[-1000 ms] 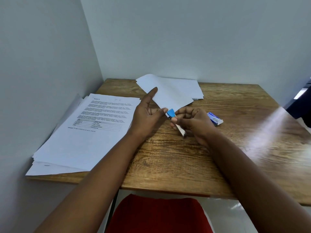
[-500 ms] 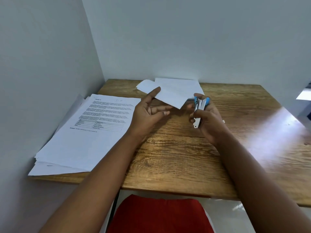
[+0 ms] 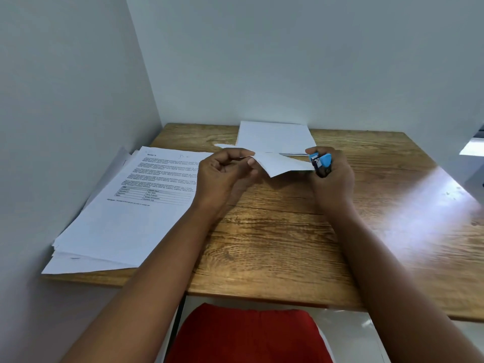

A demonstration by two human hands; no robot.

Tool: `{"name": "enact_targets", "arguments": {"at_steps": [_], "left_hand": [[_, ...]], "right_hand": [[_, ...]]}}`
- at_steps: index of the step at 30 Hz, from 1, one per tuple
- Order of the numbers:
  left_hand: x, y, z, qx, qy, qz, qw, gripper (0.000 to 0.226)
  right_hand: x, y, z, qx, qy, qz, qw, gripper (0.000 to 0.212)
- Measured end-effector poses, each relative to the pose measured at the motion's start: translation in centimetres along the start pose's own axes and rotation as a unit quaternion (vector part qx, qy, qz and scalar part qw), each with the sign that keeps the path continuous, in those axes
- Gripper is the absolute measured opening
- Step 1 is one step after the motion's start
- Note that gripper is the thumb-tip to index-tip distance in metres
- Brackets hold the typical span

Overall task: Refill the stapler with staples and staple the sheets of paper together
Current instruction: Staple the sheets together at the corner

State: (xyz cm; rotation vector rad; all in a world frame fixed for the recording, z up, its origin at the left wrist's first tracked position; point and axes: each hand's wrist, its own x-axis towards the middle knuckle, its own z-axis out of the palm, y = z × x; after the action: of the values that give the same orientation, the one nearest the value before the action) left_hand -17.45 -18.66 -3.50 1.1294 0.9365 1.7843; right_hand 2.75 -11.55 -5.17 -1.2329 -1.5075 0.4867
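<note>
My right hand [image 3: 332, 176] is closed around a small blue stapler [image 3: 321, 163], its jaw end facing left against the corner of some blank white sheets [image 3: 282, 166]. My left hand [image 3: 225, 174] pinches the near left edge of those sheets and holds them lifted off the wooden table [image 3: 275, 231]. More blank sheets [image 3: 275, 136] lie flat at the back of the table. The staple box is hidden from view.
A thick stack of printed pages [image 3: 131, 205] covers the table's left side, overhanging the front edge next to the left wall. A red seat [image 3: 248, 336] shows below the table's front edge. Bright light falls on the table's right part [image 3: 424, 205].
My right hand brought the stapler up and left to the corner of the sheets. My left hand closed from open fingers onto the sheets' edge and raised them.
</note>
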Motion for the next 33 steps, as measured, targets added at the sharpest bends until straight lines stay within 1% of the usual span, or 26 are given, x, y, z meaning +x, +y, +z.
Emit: {"name": "enact_targets", "arguments": {"at_steps": [2,4,6,8,10,14,18,23,24,27,28,31,32,33], "left_hand": [[0.3,0.1,-0.4,0.010,0.015,0.003,1.000,0.012],[0.5,0.0,-0.6,0.035,0.025,0.012,0.999,0.014],[0.6,-0.2,-0.6,0.085,0.043,0.030,0.995,0.012],[0.8,-0.3,-0.6,0.153,0.071,0.047,0.985,0.004],[0.9,-0.5,-0.7,0.190,0.096,0.032,0.976,0.009],[0.7,-0.2,-0.4,0.161,0.093,-0.044,0.982,0.012],[0.4,0.1,0.0,0.104,0.078,-0.083,0.988,0.016],[0.4,0.0,0.2,0.116,0.075,-0.078,0.987,0.016],[0.5,0.0,0.2,0.101,0.077,-0.080,0.989,0.018],[0.7,0.0,-0.1,0.048,0.083,-0.096,0.991,0.034],[0.8,-0.1,-0.3,0.051,0.082,-0.097,0.991,0.034],[0.8,-0.6,-0.6,0.074,0.060,-0.074,0.993,0.015],[0.8,-0.8,-0.7,0.082,0.050,-0.063,0.993,0.016],[0.8,-1.0,-0.7,0.091,0.039,-0.053,0.994,0.024]], "right_hand": [[0.2,0.3,-0.2,-0.027,0.032,-0.026,0.999,0.027],[0.6,0.6,-0.4,0.003,0.053,-0.027,0.998,0.021],[0.8,0.7,-0.7,0.043,0.073,-0.011,0.996,0.019],[0.9,0.5,-1.0,0.068,0.104,-0.019,0.992,0.019],[0.9,0.3,-1.1,0.084,0.121,-0.032,0.989,0.023],[0.8,0.0,-0.9,0.061,0.118,-0.077,0.988,0.024],[0.8,0.2,-0.9,0.044,0.113,-0.090,0.989,0.026],[0.7,0.2,-1.0,0.033,0.113,-0.088,0.989,0.027],[0.7,0.2,-1.1,0.034,0.116,-0.089,0.989,0.027],[0.8,0.1,-1.3,0.036,0.126,-0.098,0.986,0.023],[0.9,0.2,-1.3,0.035,0.130,-0.101,0.986,0.021],[0.8,0.2,-1.4,0.019,0.141,-0.109,0.984,0.015],[0.8,0.2,-1.4,0.015,0.141,-0.110,0.984,0.014],[0.7,0.2,-1.4,0.010,0.140,-0.109,0.984,0.014]]}}
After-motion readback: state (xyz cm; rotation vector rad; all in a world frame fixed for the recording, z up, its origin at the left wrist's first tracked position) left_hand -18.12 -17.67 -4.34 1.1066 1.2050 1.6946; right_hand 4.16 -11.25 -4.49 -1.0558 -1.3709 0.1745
